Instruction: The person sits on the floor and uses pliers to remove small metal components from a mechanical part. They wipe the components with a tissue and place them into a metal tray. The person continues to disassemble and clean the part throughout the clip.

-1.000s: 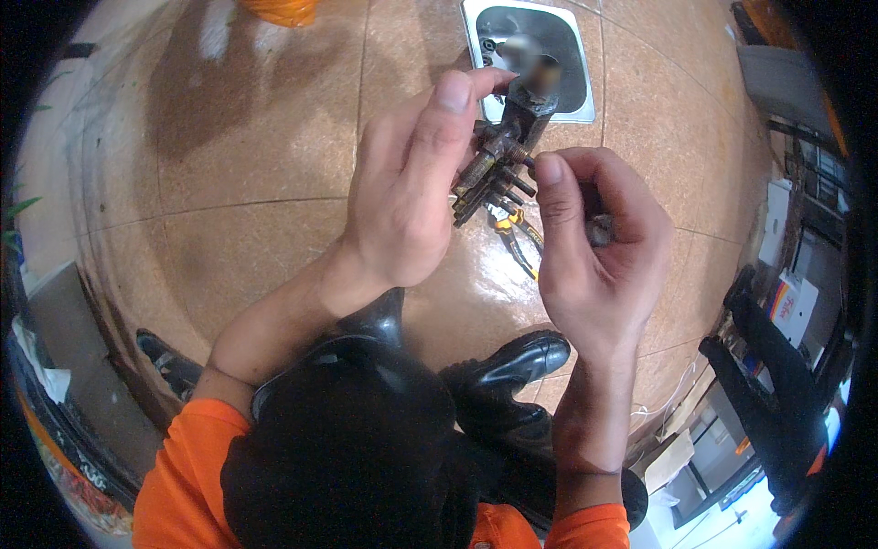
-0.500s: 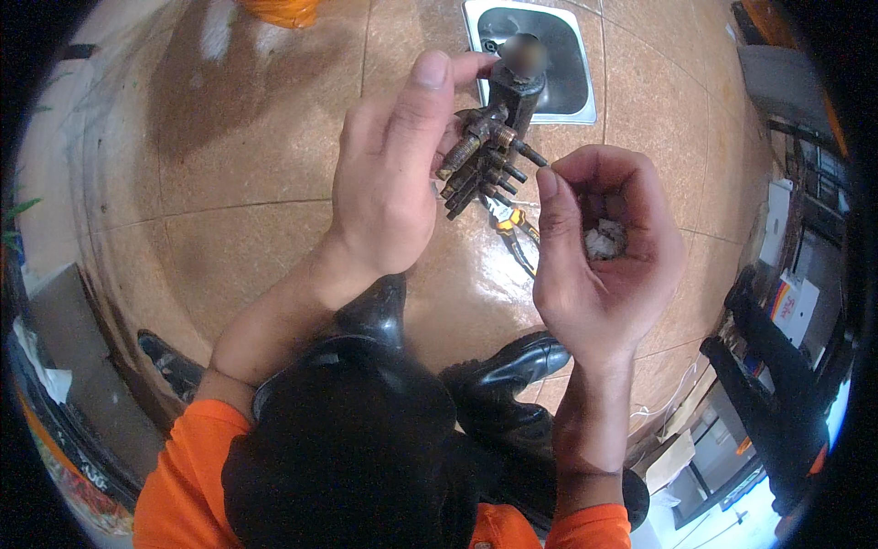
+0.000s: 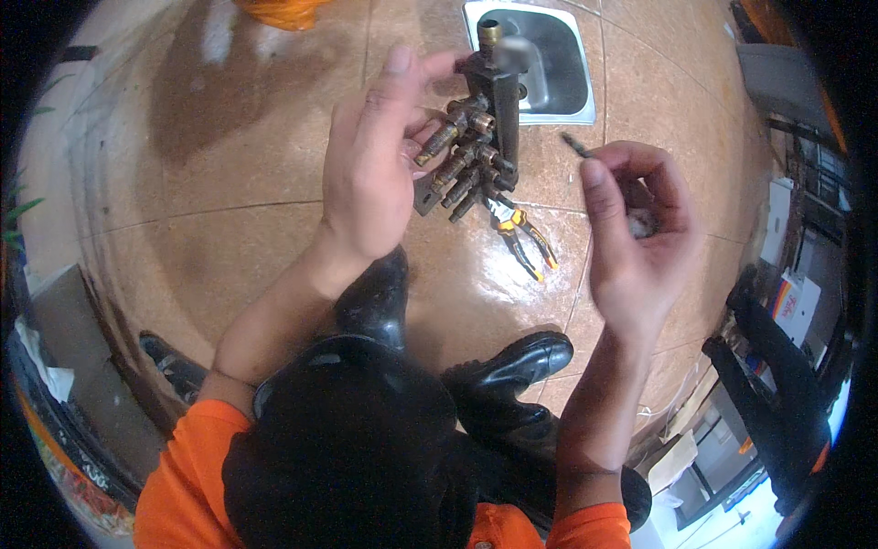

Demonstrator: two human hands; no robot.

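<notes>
My left hand point(image 3: 370, 174) holds a dark, grimy metal valve manifold point(image 3: 506, 119) off the floor, fingers behind it and thumb raised. Several stubby, brass-tipped fittings point(image 3: 453, 169) stick out from its near side, and a brass threaded end point(image 3: 490, 35) tops it. Apart from the manifold, to its right, my right hand point(image 3: 640, 220) pinches a small dark metal pin point(image 3: 574, 144) between thumb and forefinger. A crumpled white wad point(image 3: 643, 223) sits in the same palm, partly covered by curled fingers. Pliers point(image 3: 526, 238) with black and yellow handles lie just below the manifold.
A steel sink basin point(image 3: 558, 69) lies on the brown tiled floor point(image 3: 247, 174) beyond my hands. My black boots point(image 3: 512, 366) are below. An orange bag-like thing point(image 3: 282, 11) shows at the top edge. Another person's dark-clothed legs point(image 3: 768, 384) are at right.
My right hand has drawn away to the right with the pin, which was against one of the manifold's fittings. The manifold has turned and shifted slightly left in my left hand.
</notes>
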